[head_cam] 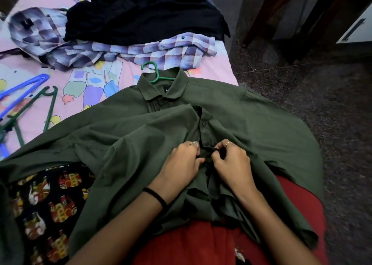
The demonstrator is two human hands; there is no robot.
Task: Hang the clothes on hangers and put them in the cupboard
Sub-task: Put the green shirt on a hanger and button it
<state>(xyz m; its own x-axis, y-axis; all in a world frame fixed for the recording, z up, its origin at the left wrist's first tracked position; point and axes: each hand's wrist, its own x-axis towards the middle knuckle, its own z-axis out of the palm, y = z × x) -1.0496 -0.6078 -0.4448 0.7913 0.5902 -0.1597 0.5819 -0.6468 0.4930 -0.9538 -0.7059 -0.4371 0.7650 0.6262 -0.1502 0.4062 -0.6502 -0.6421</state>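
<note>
An olive green shirt (124, 136) lies spread across the bed edge and my lap, front side up. A green hanger (155, 71) sits inside it, its hook sticking out past the collar. My left hand (181, 162) pinches the left edge of the shirt's front placket. My right hand (231, 160) pinches the right edge at the same spot, fingers curled round the fabric near a button. A checked shirt (153, 51) and a black garment (141, 13) lie in a heap further back on the bed.
Spare hangers lie on the pink bedsheet (124, 71) at the left: a blue hanger (24, 91) and a dark green hanger (48, 105). A patterned black cloth (50, 204) lies at lower left. Dark speckled floor (322, 103) and wooden furniture legs (261, 13) are at the right.
</note>
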